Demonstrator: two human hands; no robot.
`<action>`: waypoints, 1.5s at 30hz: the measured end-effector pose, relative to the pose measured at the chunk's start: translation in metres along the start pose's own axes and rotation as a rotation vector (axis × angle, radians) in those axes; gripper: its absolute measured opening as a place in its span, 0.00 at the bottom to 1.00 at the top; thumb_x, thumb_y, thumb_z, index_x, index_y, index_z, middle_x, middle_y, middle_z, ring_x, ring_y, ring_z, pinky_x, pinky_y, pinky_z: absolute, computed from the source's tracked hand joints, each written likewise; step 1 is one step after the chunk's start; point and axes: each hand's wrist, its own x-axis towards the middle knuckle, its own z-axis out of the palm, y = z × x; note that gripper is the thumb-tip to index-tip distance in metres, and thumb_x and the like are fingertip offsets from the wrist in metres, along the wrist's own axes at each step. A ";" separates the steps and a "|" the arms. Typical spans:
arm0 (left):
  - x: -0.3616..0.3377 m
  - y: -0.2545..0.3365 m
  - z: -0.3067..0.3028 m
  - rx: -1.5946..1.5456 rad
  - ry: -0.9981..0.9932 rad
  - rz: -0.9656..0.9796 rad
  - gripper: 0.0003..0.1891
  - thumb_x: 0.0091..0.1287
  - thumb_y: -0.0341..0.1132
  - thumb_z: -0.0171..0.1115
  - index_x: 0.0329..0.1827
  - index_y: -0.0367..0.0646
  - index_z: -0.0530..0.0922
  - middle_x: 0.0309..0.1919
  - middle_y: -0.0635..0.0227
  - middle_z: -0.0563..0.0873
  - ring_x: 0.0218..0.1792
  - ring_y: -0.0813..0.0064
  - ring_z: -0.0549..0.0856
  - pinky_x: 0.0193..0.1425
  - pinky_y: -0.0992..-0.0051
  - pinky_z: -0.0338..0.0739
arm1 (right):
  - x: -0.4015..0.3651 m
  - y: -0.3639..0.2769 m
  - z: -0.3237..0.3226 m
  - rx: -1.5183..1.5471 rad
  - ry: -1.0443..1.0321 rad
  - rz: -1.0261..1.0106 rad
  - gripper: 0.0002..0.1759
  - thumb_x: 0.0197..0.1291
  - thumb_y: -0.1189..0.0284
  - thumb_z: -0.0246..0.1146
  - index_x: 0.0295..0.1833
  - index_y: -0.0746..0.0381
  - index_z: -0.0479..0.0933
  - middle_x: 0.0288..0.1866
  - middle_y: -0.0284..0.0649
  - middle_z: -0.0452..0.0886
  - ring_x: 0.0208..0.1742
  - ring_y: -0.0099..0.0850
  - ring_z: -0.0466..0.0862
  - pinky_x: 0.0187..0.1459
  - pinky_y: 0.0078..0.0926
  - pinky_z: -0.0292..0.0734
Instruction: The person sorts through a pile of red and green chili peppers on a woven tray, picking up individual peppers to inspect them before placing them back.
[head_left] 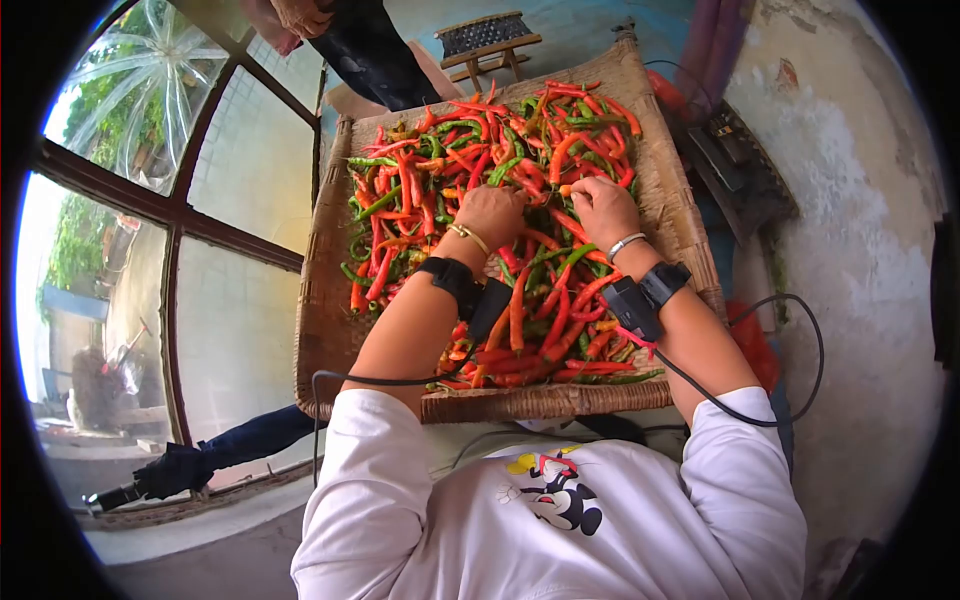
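Red, green and orange chili peppers (pixel 530 300) lie heaped in a large rectangular woven tray (pixel 675 190). Over the upper middle of the heap is my left hand (pixel 490 215), fingers curled down among the peppers; whatever they hold is hidden. Just to its right, my right hand (pixel 603 208) is closed in a pinch, with a small orange pepper tip showing at its fingertips. The two hands are close but apart. A gold bracelet is on my left wrist, a silver one on my right, and black straps with devices circle both forearms.
Another person's dark-clothed leg (pixel 370 50) and hand (pixel 300 15) are beyond the tray at upper left. A small stool (pixel 487 38) stands behind it. Windows (pixel 180 215) line the left side, with a folded dark umbrella (pixel 230 450) below. Black cables hang by both forearms.
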 end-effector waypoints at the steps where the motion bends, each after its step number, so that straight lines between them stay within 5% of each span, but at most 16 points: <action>1: -0.003 -0.002 -0.004 0.002 -0.004 0.005 0.15 0.51 0.41 0.58 0.42 0.47 0.76 0.34 0.63 0.81 0.38 0.63 0.81 0.39 0.63 0.74 | 0.000 0.007 0.001 -0.059 -0.020 0.028 0.07 0.51 0.69 0.56 0.33 0.59 0.76 0.31 0.43 0.77 0.36 0.42 0.77 0.37 0.38 0.72; 5: -0.008 -0.008 -0.019 -0.040 -0.013 0.099 0.16 0.54 0.45 0.56 0.43 0.49 0.77 0.31 0.62 0.82 0.35 0.61 0.81 0.40 0.63 0.75 | -0.003 0.018 0.004 -0.133 -0.066 0.069 0.07 0.51 0.69 0.57 0.34 0.59 0.76 0.34 0.44 0.77 0.36 0.42 0.77 0.38 0.38 0.73; 11: 0.046 0.034 -0.005 -0.310 0.380 -0.140 0.15 0.56 0.42 0.55 0.42 0.42 0.73 0.36 0.56 0.80 0.36 0.57 0.81 0.38 0.62 0.76 | -0.003 0.005 0.001 -0.156 -0.183 0.082 0.08 0.50 0.68 0.56 0.35 0.59 0.76 0.36 0.43 0.77 0.38 0.43 0.77 0.40 0.39 0.73; 16: 0.064 0.041 0.018 -0.503 0.426 -0.273 0.13 0.51 0.37 0.58 0.37 0.41 0.75 0.33 0.55 0.81 0.36 0.56 0.81 0.38 0.62 0.75 | -0.004 -0.002 0.002 -0.166 -0.218 0.076 0.09 0.50 0.68 0.56 0.36 0.59 0.76 0.37 0.44 0.77 0.39 0.44 0.77 0.40 0.40 0.72; 21: 0.065 0.028 0.020 -0.600 0.304 -0.339 0.10 0.44 0.36 0.60 0.29 0.43 0.79 0.27 0.57 0.82 0.31 0.60 0.82 0.35 0.66 0.75 | -0.004 0.001 0.006 -0.113 -0.156 -0.004 0.10 0.51 0.66 0.56 0.35 0.60 0.76 0.36 0.45 0.78 0.39 0.44 0.77 0.39 0.41 0.72; 23: 0.070 0.016 0.033 -0.772 0.255 -0.299 0.09 0.47 0.35 0.61 0.28 0.40 0.79 0.25 0.59 0.83 0.26 0.68 0.82 0.32 0.71 0.75 | -0.004 -0.004 0.004 -0.096 -0.188 0.076 0.11 0.51 0.64 0.57 0.33 0.61 0.76 0.34 0.46 0.78 0.37 0.45 0.77 0.37 0.41 0.72; 25: 0.052 0.013 0.023 -1.094 0.141 -0.347 0.15 0.46 0.39 0.62 0.32 0.37 0.78 0.26 0.56 0.82 0.30 0.64 0.83 0.35 0.70 0.76 | -0.005 -0.016 -0.001 -0.023 -0.159 0.069 0.14 0.52 0.62 0.57 0.31 0.62 0.76 0.31 0.47 0.78 0.35 0.46 0.78 0.35 0.41 0.72; 29: 0.002 0.016 0.001 -1.588 0.154 -0.224 0.06 0.59 0.31 0.56 0.37 0.39 0.75 0.24 0.73 0.77 0.23 0.81 0.76 0.27 0.81 0.72 | -0.008 -0.043 -0.005 0.121 -0.193 0.060 0.14 0.53 0.62 0.57 0.32 0.64 0.76 0.28 0.48 0.78 0.32 0.45 0.78 0.32 0.40 0.71; 34: -0.048 0.018 -0.012 -1.796 0.133 -0.310 0.09 0.65 0.37 0.52 0.34 0.40 0.74 0.24 0.72 0.77 0.24 0.83 0.76 0.29 0.82 0.72 | -0.017 -0.048 0.009 0.170 -0.161 -0.136 0.14 0.53 0.61 0.58 0.32 0.63 0.75 0.26 0.47 0.77 0.29 0.45 0.77 0.30 0.39 0.70; 37: -0.056 0.018 -0.007 -1.973 0.141 -0.371 0.11 0.65 0.39 0.52 0.34 0.39 0.73 0.25 0.69 0.78 0.21 0.81 0.75 0.23 0.82 0.70 | -0.019 -0.064 -0.001 0.237 -0.357 0.033 0.16 0.53 0.60 0.58 0.29 0.64 0.75 0.23 0.48 0.76 0.27 0.43 0.77 0.28 0.37 0.69; 41: -0.061 0.006 -0.007 -1.940 0.139 -0.381 0.15 0.67 0.44 0.46 0.30 0.43 0.71 0.20 0.71 0.76 0.18 0.80 0.75 0.18 0.80 0.68 | -0.021 -0.068 0.006 0.271 -0.310 -0.037 0.19 0.55 0.57 0.56 0.22 0.62 0.73 0.19 0.47 0.73 0.23 0.44 0.75 0.25 0.38 0.67; 45: -0.061 -0.003 -0.009 -2.128 0.001 -0.424 0.15 0.67 0.47 0.46 0.31 0.46 0.73 0.19 0.76 0.74 0.15 0.86 0.71 0.16 0.87 0.62 | -0.026 -0.072 0.008 0.116 -0.114 -0.503 0.12 0.57 0.64 0.51 0.25 0.58 0.70 0.21 0.41 0.74 0.25 0.41 0.77 0.27 0.37 0.71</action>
